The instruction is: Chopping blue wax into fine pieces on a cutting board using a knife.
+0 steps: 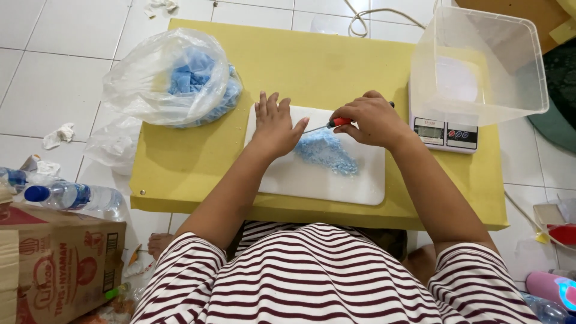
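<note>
A: Item one, the hands?

B: Left hand [275,125] lies flat, fingers spread wide, palm down on the white cutting board [318,180], just beside the blue pile. It holds nothing. Right hand [371,120] is closed around a knife with a red handle [340,122]; the thin blade points left toward the left thumb.

A: Item two, the material being worked?

B: A heap of crumbled light-blue bits [327,153], sitting mid-board, directly under the knife and between the two hands.

A: Item three, the surface?

B: The board rests on a low yellow table [198,168] standing on a white tiled floor.

A: Other stock on the table?

B: At the far left, a clear plastic bag of blue chunks [180,78], partly hanging over the edge. At the far right, a digital kitchen scale [447,133] bearing a clear plastic tub [480,66], tilted toward the camera.

A: Off the table?

B: A water bottle with a blue cap [72,195] and a cardboard box [60,264] at the near left, and crumpled tissue [59,135] on the tiles.
</note>
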